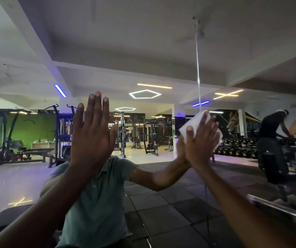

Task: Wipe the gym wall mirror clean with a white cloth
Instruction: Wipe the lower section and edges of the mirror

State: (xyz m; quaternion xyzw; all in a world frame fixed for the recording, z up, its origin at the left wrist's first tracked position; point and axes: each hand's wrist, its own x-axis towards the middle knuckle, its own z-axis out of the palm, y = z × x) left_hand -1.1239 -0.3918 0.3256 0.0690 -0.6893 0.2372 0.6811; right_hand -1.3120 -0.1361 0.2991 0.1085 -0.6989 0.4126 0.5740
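Right hand (200, 140) grip: fingers straight, spread flat, pressing the white cloth (195, 123) against the mirror (161, 51). No pinch visible; the cloth is pinned by palm and fingers, its edges showing above the fingertips and at the right side of the hand. Its reflection meets it palm to palm, so contact with the glass looks real.

Left hand (92, 129) grip: wide, fingers straight and together, holding nothing. Raised flat toward the glass, left of the cloth and well apart from it. Cannot tell whether it touches the mirror or only hovers near; it seems to serve as a brace.

Cloth sits at about head height, just beside a thin vertical seam (198, 68) in the mirror. A pale streak runs up along that seam toward the ceiling reflection.

Reflected in the glass: gym machines, a bench, racks of dumbbells (236, 149), ceiling light strips, and another person (270, 140) bent over at the far right.

Judgement: wiping step is in hand, mid-pass on the panel near the seam. How much is already clean cannot be read in this light. Next move calls for steady flat pressure and a sweep along or across the seam, keeping the cloth from slipping out under the open fingers.
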